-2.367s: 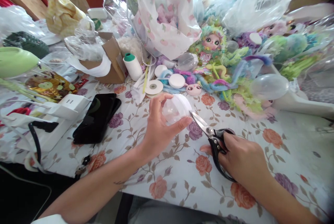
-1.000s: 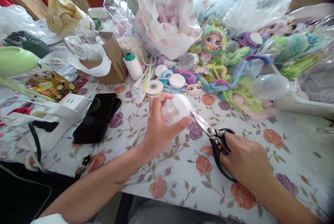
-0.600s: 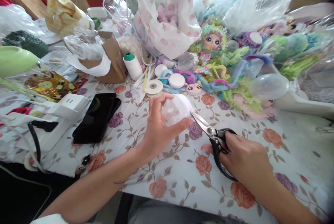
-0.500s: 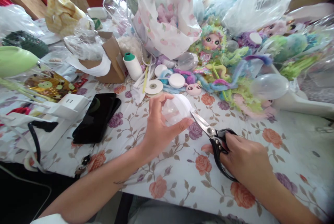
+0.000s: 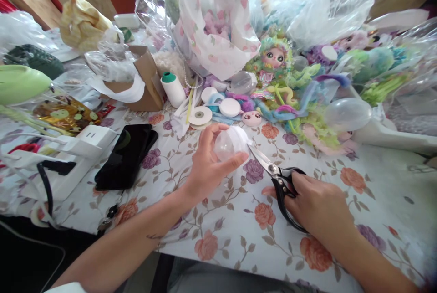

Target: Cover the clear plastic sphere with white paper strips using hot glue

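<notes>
My left hand (image 5: 213,158) grips a clear, rounded plastic shell (image 5: 226,145) between thumb and fingers. A white band or strip (image 5: 240,135) runs around the shell's right side. My right hand (image 5: 312,197) is closed around the black handles of a pair of scissors (image 5: 273,168). The scissor tips meet the white edge on the right of the shell, and the blades look almost closed. Beyond my left hand lie a roll of white ribbon (image 5: 200,115), a white disc (image 5: 229,107) and a small pink doll face (image 5: 251,117).
To the left are black phones (image 5: 124,156) and a white power strip (image 5: 68,161) with cables. A thread cone (image 5: 173,89) stands beside a cardboard box (image 5: 148,79). A doll (image 5: 274,58), plastic bags (image 5: 314,8) and another clear shell (image 5: 347,114) crowd the back and right.
The clear shell has turned slightly in my left hand. The scissors and my right hand have shifted a little left and up, and the blade tips stay at the white edge.
</notes>
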### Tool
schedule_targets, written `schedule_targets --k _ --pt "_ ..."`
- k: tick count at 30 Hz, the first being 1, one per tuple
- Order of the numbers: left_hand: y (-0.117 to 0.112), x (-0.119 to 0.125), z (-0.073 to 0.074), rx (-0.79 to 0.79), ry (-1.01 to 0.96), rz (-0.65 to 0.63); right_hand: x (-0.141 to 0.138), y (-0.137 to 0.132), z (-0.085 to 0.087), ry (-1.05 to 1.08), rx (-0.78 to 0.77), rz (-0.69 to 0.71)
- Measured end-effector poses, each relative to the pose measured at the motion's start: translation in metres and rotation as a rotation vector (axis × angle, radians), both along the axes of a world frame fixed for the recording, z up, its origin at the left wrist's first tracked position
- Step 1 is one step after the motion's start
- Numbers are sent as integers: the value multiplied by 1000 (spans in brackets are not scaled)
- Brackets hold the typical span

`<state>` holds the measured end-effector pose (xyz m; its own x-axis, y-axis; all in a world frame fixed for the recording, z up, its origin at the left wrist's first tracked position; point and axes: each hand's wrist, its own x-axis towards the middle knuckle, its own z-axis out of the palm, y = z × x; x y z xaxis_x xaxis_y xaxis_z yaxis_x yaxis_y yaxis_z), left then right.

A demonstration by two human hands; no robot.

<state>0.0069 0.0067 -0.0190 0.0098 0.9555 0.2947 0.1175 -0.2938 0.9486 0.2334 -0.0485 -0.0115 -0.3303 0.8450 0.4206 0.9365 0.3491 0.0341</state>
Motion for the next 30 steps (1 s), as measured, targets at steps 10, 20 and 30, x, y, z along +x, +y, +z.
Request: schedule_targets --k 10,20,30 --pt "2 -3 -1 -122 -58 -63 -1 1 0 -34 28 -11" --pt "3 -3 -1 -123 -62 -81 0 0 0 -9 -30 14" --pt "4 -3 7 -112 -91 -89 2 0 -4 -40 70 9"
